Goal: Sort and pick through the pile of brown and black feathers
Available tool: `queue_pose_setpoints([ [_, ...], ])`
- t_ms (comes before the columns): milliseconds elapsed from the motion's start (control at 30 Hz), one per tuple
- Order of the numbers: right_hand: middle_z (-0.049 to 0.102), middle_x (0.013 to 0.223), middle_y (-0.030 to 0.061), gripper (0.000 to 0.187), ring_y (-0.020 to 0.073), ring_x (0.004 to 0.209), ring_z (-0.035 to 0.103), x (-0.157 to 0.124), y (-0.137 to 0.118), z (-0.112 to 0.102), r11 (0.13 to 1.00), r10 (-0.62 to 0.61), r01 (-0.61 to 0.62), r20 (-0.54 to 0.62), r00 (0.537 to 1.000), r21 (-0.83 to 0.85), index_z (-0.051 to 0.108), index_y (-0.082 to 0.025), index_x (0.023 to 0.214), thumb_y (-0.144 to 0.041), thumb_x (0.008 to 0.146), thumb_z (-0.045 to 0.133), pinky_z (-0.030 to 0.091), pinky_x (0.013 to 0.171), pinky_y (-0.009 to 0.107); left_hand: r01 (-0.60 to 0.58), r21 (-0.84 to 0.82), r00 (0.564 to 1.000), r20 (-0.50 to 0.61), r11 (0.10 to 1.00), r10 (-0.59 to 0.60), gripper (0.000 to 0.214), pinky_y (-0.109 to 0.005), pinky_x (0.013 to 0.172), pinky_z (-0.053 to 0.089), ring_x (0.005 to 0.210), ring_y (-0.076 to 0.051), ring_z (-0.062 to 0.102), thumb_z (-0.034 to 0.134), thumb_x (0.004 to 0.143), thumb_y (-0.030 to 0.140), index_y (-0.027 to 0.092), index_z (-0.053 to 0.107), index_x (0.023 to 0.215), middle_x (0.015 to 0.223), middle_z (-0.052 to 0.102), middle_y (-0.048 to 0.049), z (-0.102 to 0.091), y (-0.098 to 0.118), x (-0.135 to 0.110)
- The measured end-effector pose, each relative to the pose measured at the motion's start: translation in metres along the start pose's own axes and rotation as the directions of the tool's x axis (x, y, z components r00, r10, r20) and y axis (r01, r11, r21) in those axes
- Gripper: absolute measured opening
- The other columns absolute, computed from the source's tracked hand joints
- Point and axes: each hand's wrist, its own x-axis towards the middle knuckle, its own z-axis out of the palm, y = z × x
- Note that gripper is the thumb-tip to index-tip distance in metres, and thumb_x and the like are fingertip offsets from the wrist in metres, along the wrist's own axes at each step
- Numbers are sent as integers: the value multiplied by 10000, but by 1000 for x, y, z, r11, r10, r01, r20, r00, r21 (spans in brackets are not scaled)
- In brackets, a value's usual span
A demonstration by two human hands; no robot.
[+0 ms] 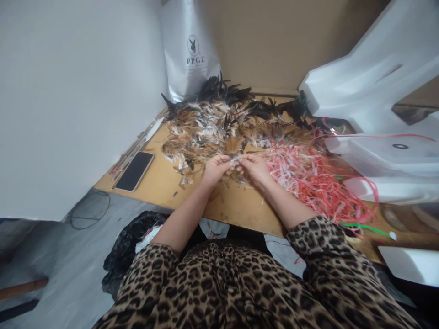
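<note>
**Head view: two hands pinch a small pale piece over a desk of feathers**

Head camera looks down at a wooden desk (161,183) pushed against a white wall. Far to the left of the hands, a dark phone (134,170) lies flat near the desk's edge, with thin sticks (137,146) just beyond it along the wall. The left hand (215,168) comes next, its grip closed, thumb and fingertips pinched on a small pale piece (235,161) that may be a feather end; it is too small to tell. The right hand (254,167) meets it from the other side, grip also closed on the same piece, so the two hands touch at the fingertips just above the desk. Behind both grips spreads a heap of brown, white and black feathers (219,123), and a silver bag (190,50) stands upright beyond it. To the right of the right hand lies a tangle of red and pink strips (308,173), touching the feathers. Farther right, white foam pieces (377,68) lean and stack.
</note>
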Motion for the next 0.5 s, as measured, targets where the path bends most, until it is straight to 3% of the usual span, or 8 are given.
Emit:
queue_pose_setpoints([
  [100, 647, 653, 1, 279, 67, 458, 541, 3, 1, -3, 999, 39, -38, -54, 998, 15, 601, -153, 756, -335, 576, 711, 388, 400, 170, -11, -13, 1000, -6, 1000, 11, 382, -195, 467, 425, 512, -84, 558, 764, 511, 299, 136, 541, 775, 605, 602, 10, -1, -1, 0],
  [233, 619, 618, -27, 303, 58, 430, 496, -1, -6, -1, 999, -42, 40, -134, 990, -13, 593, -178, 808, -379, 606, 697, 343, 374, 163, -41, 30, 997, -56, 999, 43, 367, -204, 479, 440, 504, -84, 556, 750, 529, 305, 141, 532, 773, 591, 592, 16, 1, -2, 1],
  [367, 551, 512, -45, 299, 47, 394, 432, -10, -11, 7, 994, -75, 70, -70, 995, -82, 594, -170, 733, -427, 616, 693, 293, 361, 162, -83, 76, 992, -88, 994, 89, 363, -208, 479, 445, 496, -81, 548, 748, 532, 318, 140, 536, 767, 585, 575, 21, 3, -2, 0],
  [500, 523, 464, -59, 292, 45, 366, 406, -10, -7, 10, 1000, -16, 16, -32, 999, -1, 564, -170, 681, -395, 579, 721, 273, 353, 165, -67, 51, 996, -60, 996, 70, 388, -220, 497, 463, 513, -81, 556, 758, 510, 308, 135, 563, 798, 613, 578, 23, 4, -3, -1],
])
